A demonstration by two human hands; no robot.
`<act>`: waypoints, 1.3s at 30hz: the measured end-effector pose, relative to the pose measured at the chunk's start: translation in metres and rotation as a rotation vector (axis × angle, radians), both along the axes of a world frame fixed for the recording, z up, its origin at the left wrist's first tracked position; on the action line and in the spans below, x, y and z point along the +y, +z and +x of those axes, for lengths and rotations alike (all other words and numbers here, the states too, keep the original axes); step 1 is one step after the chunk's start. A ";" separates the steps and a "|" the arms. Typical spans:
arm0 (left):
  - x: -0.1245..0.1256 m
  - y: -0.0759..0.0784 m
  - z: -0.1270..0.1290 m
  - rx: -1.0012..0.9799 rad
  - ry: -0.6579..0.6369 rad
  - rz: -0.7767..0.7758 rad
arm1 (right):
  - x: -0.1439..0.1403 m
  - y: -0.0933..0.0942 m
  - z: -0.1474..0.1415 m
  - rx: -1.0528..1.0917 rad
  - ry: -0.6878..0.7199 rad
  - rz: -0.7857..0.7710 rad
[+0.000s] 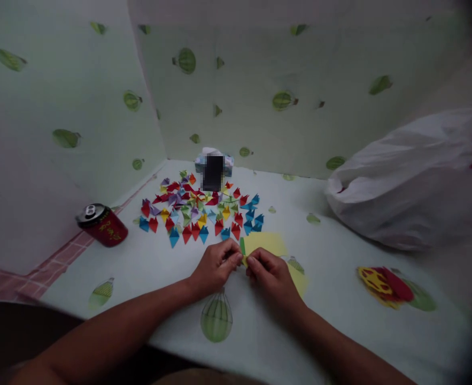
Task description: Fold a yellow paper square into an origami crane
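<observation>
Both hands, left hand (215, 264) and right hand (270, 275), pinch a small green paper piece (242, 247) just before the folded paper pile (201, 208), red can (102, 224) left of it, white bag (412, 176) right.

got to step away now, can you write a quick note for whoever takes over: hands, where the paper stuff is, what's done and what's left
Left hand and right hand: both pinch one small yellow paper piece between the fingertips, just above the table.
Yellow sheets lie flat under and beyond the hands.
Done: a heap of folded paper pieces, red, blue, yellow, green and purple, sits farther back, in front of a blurred dark object.
Left: the piece in hand looks part-folded; the sheets are unfolded.
Nearby: red can at left, white plastic bag at right.
</observation>
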State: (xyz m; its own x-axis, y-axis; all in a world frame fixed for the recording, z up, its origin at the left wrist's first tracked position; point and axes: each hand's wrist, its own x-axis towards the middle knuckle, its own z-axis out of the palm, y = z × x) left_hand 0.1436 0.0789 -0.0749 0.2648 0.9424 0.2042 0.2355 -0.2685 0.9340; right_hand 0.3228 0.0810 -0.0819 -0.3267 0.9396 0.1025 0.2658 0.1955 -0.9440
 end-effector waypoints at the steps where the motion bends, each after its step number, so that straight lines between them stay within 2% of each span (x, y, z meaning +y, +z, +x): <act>1: -0.002 0.000 0.001 0.000 0.005 0.002 | -0.001 0.001 0.000 -0.019 0.003 0.026; 5: -0.007 0.000 0.002 0.050 0.051 0.099 | -0.004 0.003 0.000 -0.092 -0.018 0.222; 8: -0.002 0.003 -0.003 0.040 0.113 0.139 | -0.003 0.002 0.000 -0.097 -0.041 0.279; 12: 0.018 0.026 -0.017 -0.110 0.324 -0.009 | -0.004 -0.003 -0.003 -0.089 -0.040 0.311; 14: 0.034 0.042 -0.025 -0.187 0.381 -0.085 | -0.005 -0.005 -0.006 -0.088 -0.001 0.343; 16: 0.057 0.057 -0.032 -0.171 0.395 -0.110 | -0.005 -0.007 -0.008 -0.093 0.029 0.374; 17: 0.071 0.063 -0.035 -0.105 0.434 -0.073 | -0.005 -0.008 -0.009 -0.094 0.035 0.386; 19: 0.104 0.070 -0.043 0.170 0.616 0.007 | -0.004 -0.009 -0.009 -0.095 0.033 0.401; 21: 0.139 0.072 -0.051 0.261 0.697 0.012 | -0.002 -0.011 -0.009 -0.096 0.033 0.414; 25: 0.204 0.065 -0.057 0.419 0.806 0.024 | 0.001 -0.012 -0.009 -0.096 0.047 0.433; 29: 0.245 0.046 -0.048 0.559 0.869 -0.019 | 0.002 -0.013 -0.010 -0.090 0.046 0.446; 34: 0.272 0.019 -0.032 0.652 0.911 -0.087 | 0.003 -0.013 -0.009 -0.089 0.041 0.424; 39: 0.285 0.008 -0.020 0.679 0.963 -0.108 | 0.007 -0.012 -0.009 -0.088 0.026 0.396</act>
